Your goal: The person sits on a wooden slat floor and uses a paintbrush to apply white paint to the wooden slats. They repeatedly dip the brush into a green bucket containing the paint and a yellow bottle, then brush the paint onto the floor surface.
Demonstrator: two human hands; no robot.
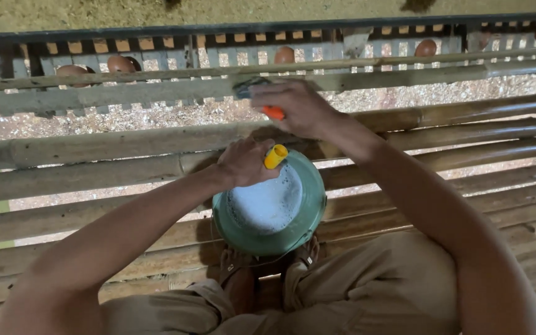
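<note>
The left hand (245, 162) is closed on the rim of a round green bucket (305, 214), and its fingers also clamp a short yellow tube (275, 156) that stands up just over the rim; the bucket is plastic, its rim is a little worn, and inside it there is a whitish liquid (267, 205) with a pale foam on top, filling it nearly to the edge; the bucket stands on the bamboo slat floor (94, 174), just in front of the person's two feet in sandals (238, 279). The right hand (293, 107) is above and behind the bucket, its fingers curled tight around a tool with an orange handle (273, 112); the dark front end of the tool (247, 87) lies against a bamboo pole; what kind of tool it is I cannot tell. Beyond the poles there is a long slatted trough (175, 59); several brown eggs (121, 64) rest in it, well apart from each other.
</note>
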